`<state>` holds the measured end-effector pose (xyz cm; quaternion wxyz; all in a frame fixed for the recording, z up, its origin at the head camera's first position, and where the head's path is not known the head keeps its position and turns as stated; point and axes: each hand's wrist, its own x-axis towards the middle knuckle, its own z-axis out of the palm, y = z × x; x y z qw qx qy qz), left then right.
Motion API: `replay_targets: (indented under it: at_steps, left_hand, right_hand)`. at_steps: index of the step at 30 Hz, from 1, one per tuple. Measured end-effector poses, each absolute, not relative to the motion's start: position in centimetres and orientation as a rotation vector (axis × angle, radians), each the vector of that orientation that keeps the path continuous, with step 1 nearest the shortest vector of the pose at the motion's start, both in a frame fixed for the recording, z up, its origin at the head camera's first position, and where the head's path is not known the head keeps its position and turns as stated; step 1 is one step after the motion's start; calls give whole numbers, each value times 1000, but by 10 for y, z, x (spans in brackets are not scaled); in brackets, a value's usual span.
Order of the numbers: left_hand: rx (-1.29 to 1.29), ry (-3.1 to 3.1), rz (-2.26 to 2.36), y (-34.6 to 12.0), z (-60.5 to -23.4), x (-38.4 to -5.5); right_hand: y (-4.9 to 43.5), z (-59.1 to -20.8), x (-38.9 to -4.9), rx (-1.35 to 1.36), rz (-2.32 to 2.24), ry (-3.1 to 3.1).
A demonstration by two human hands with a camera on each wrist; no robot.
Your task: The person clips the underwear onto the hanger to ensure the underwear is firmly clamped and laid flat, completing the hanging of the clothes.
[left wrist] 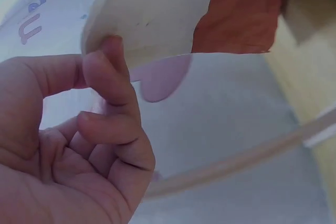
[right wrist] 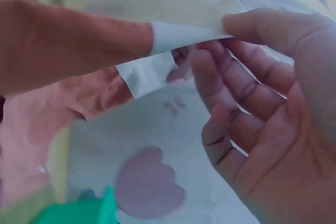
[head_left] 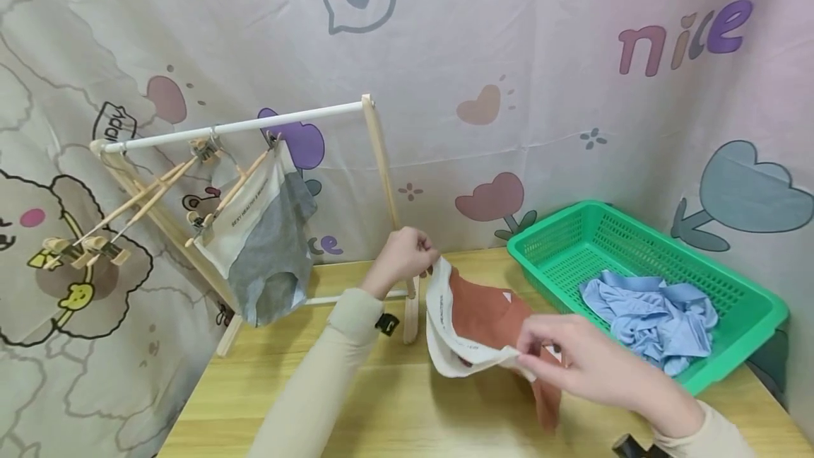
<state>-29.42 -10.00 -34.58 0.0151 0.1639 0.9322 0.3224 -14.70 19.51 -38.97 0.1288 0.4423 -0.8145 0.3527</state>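
Note:
A pair of rust-orange underpants (head_left: 485, 311) with a wide white waistband (head_left: 439, 306) is held up over the table, its waist opening spread. My left hand (head_left: 405, 254) pinches one end of the waistband between thumb and index finger; the left wrist view shows the other fingers of that hand (left wrist: 113, 145) loosely curled. At the opposite end, my right hand (head_left: 581, 362) pinches the band between thumb and fingers. In the right wrist view the orange cloth (right wrist: 63, 43) hangs away from the right hand (right wrist: 278, 98).
To the left, a wooden rack with a white rail (head_left: 254, 124) carries grey-and-white underpants (head_left: 270, 253) clipped on a hanger, plus other wooden clip hangers (head_left: 155, 186). A green plastic basket (head_left: 553, 232) on the right contains crumpled light-blue clothing (head_left: 655, 313). A patterned curtain stands behind the wooden table (head_left: 381, 401).

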Motion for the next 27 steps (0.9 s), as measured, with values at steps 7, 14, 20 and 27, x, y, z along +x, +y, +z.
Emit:
replay_targets:
  at_steps: [7, 14, 20, 27]
  left_hand:
    - [443, 2934, 1014, -78, -313, -319]
    - [489, 2774, 1187, -39, -288, -344]
    - [571, 2357, 1647, -21, -282, -347]
    - [444, 2324, 1667, -67, -333, -342]
  right_hand:
    - [229, -359, -142, 1054, 1010, -2275]
    - [255, -333, -134, 873, 977, -2205]
    - [251, -314, -132, 1016, 1003, -1943]
    - [184, -327, -130, 1271, 766, -1885]
